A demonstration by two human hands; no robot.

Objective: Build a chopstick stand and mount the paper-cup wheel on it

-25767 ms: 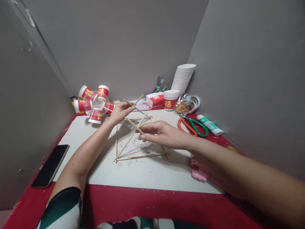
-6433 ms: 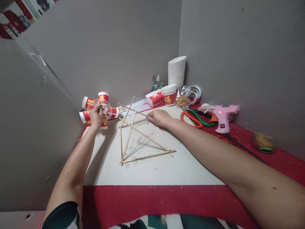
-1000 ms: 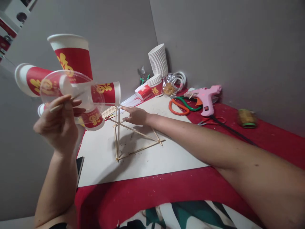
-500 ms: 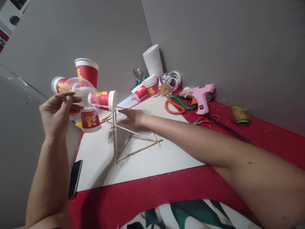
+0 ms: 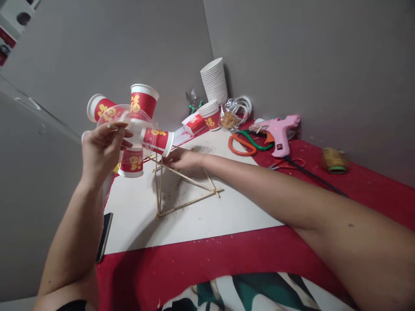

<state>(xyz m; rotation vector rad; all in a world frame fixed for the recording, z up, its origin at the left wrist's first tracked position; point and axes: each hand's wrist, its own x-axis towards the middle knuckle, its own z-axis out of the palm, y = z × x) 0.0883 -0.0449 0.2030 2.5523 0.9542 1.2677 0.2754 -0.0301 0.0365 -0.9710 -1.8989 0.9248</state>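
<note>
My left hand (image 5: 100,149) is raised above the table's left side, fingers pinched on the axle stick of a cup wheel (image 5: 136,129): several red paper cups fixed around a clear plastic disc. The wheel hangs just above the top of a frame of thin wooden sticks (image 5: 181,185) that stands on a white board (image 5: 194,220). My right hand (image 5: 183,159) reaches across to the frame's far side, its fingers closed on the upper sticks beside the wheel's lowest right cup.
A pink glue gun (image 5: 280,131), orange and green scissors (image 5: 248,144), a thread spool (image 5: 333,160), stacked white cups (image 5: 214,80), a red cup stack (image 5: 211,115) and a small box (image 5: 193,124) line the far wall. A black phone (image 5: 104,235) lies at the board's left edge.
My left hand has carried the cup wheel from high on the left down and rightward, until it is over the stick frame. My right hand stays on the frame's far sticks.
</note>
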